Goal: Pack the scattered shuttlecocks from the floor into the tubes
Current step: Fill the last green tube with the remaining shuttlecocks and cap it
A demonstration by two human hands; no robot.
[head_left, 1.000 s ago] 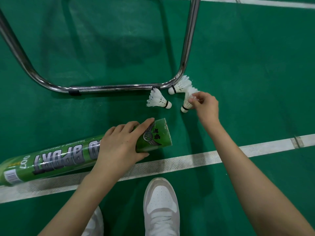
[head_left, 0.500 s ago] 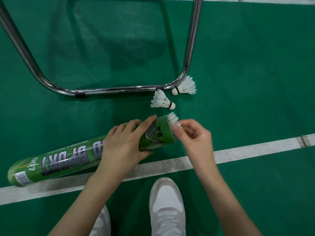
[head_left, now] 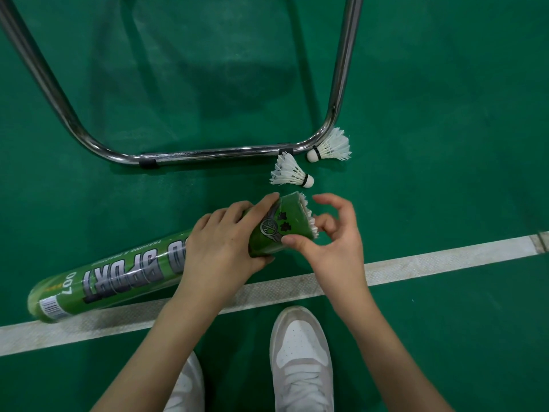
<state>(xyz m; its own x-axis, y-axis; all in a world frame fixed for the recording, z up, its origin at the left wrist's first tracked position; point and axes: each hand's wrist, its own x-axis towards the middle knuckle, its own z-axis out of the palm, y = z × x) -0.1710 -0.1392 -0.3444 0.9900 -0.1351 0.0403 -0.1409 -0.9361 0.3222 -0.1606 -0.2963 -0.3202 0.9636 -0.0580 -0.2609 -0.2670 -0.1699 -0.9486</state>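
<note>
Where it lay by the frame a second ago, shuttlecock [head_left: 309,217] now in tube [head_left: 142,272].

We see the tube [head_left: 154,272] lying on the floor [head_left: 445,114], its mouth just left of our right-hand fingers [head_left: 326,224]. Two shuttlecocks [head_left: 289,173] [head_left: 332,147] lie beyond the fingers, beside the metal frame [head_left: 208,151].

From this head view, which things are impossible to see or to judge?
- How many shuttlecocks the tube holds: its opaque green wall hides the inside.
- The shuttlecock in the tube mouth: only feather tips show; its cork is inside.
- The metal frame: the top edge cuts off its upper part.
- Small print by the barcode: too small to read.
- Tube wall under the left hand: covered.
- Whether the right hand touches the feathers: unclear.
</note>
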